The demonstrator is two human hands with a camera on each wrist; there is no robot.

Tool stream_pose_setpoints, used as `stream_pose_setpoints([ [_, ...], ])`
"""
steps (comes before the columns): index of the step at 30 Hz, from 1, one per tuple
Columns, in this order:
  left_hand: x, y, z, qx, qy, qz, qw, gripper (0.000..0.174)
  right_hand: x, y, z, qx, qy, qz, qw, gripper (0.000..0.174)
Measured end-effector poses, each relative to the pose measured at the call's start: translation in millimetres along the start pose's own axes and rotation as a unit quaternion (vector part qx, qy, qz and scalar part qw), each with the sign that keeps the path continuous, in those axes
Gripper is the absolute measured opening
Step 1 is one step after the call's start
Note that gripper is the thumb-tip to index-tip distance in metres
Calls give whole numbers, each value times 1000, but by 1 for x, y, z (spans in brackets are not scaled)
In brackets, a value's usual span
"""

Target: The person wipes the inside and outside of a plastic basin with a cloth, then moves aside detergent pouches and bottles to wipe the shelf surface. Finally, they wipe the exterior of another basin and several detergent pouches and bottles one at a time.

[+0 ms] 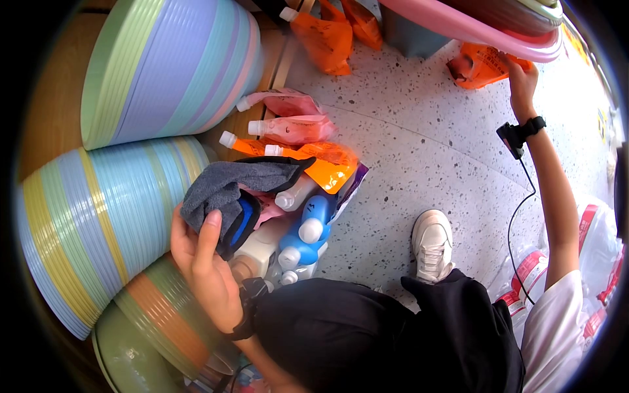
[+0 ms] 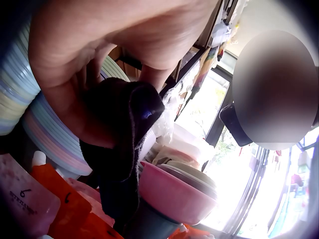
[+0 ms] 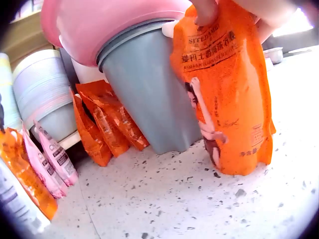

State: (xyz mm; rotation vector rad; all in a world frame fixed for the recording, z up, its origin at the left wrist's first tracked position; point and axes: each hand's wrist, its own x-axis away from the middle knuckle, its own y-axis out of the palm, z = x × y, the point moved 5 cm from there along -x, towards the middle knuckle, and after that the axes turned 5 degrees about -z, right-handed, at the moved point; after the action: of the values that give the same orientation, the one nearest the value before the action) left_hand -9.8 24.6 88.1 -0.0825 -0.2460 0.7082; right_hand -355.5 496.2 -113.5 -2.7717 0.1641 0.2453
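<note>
At the left in the head view, my left hand [image 1: 213, 281] grips a folded grey cloth [image 1: 229, 190] with black edging and a blue patch. The cloth [image 2: 119, 134] hangs dark and bunched from the fingers in the left wrist view. Under it stand several bottles, including blue ones [image 1: 318, 213] with white caps. My right hand [image 1: 522, 85], stretched out to the far right, holds an orange spouted pouch [image 3: 224, 94] by its top. The pouch is upright, its base right at the speckled floor, with a printed figure on its front.
Stacks of striped plastic basins [image 1: 98, 223] lean along the left. Pink pouches [image 1: 295, 128] and more orange pouches [image 3: 104, 124] stand on the floor. A pink basin [image 3: 75, 30] sits over a grey-blue bucket [image 3: 149, 89]. Wrapped plastic bottles [image 1: 531, 268] are at the right.
</note>
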Motion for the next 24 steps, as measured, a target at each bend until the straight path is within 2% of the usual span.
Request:
stream_pose_setpoints([
  [4,0,0,-1,5,-1,21,1000,38,10,-6,-1,-49,17,3,999,28],
  [6,0,-4,-1,3,0,34,999,38,18,-14,3,-92,7,-26,995,28],
  [8,-1,-4,-1,3,-2,11,1000,38,40,-17,-18,-51,22,-55,997,30],
  [12,-3,-2,-3,5,2,8,1000,37,80,-15,-28,-96,47,-79,991,28],
  [17,-5,3,-4,-2,-5,2,1000,39,117,31,-70,-146,68,-127,979,24],
  [22,-4,2,-3,-4,-6,4,1000,40,125,86,-93,-179,74,-151,969,20],
  [24,-3,0,-3,-2,-3,14,1000,40,124,107,-108,-190,39,-206,959,22],
])
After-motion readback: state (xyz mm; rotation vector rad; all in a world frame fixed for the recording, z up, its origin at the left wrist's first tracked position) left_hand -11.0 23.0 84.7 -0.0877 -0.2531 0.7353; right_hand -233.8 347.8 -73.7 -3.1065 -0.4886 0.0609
